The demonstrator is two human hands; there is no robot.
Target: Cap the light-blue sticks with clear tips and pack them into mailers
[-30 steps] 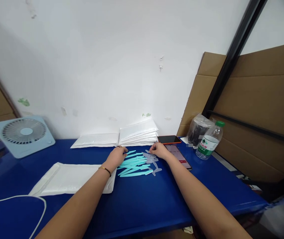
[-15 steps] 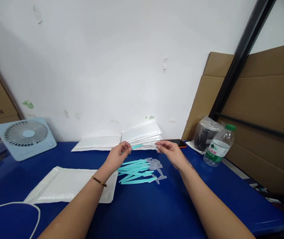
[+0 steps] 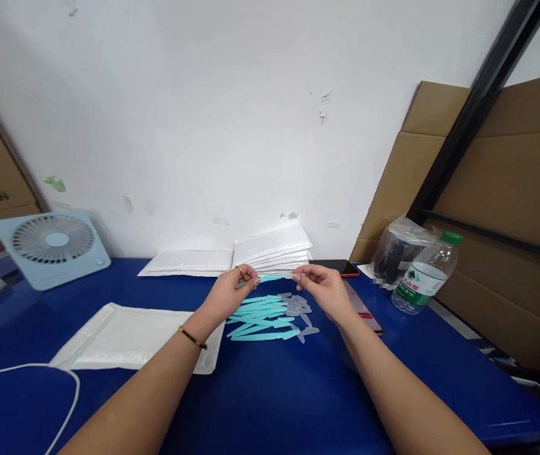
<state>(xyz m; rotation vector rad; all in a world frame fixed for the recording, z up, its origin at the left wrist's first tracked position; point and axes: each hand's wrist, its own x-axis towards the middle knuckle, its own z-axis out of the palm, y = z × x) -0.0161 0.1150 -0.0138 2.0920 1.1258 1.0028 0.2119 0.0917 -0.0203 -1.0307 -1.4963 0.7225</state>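
My left hand (image 3: 232,292) is closed in a pinch on the handle of a turquoise eyebrow razor (image 3: 270,278), held level above the table. Facing it, my right hand (image 3: 325,292) pinches a translucent blade cap (image 3: 287,275) at the razor's blade end. Whether the cap is seated on the blade or only meets its tip, I cannot tell. Below both hands lies a loose pile of turquoise eyebrow razors (image 3: 260,308), handles to the left. Several translucent caps (image 3: 299,306) lie at its right end.
White padded mailers (image 3: 274,245) are stacked by the wall, and another mailer (image 3: 122,338) lies at front left. A blue fan (image 3: 56,246) with a white cable (image 3: 73,385) is on the left. Phones (image 3: 363,306), a water bottle (image 3: 424,278) and a wrapped dark roll (image 3: 396,256) are on the right.
My hands have come slightly closer together, bringing the cap up to the razor's blade end. The view has shifted a little, showing more of the phone by my right wrist.
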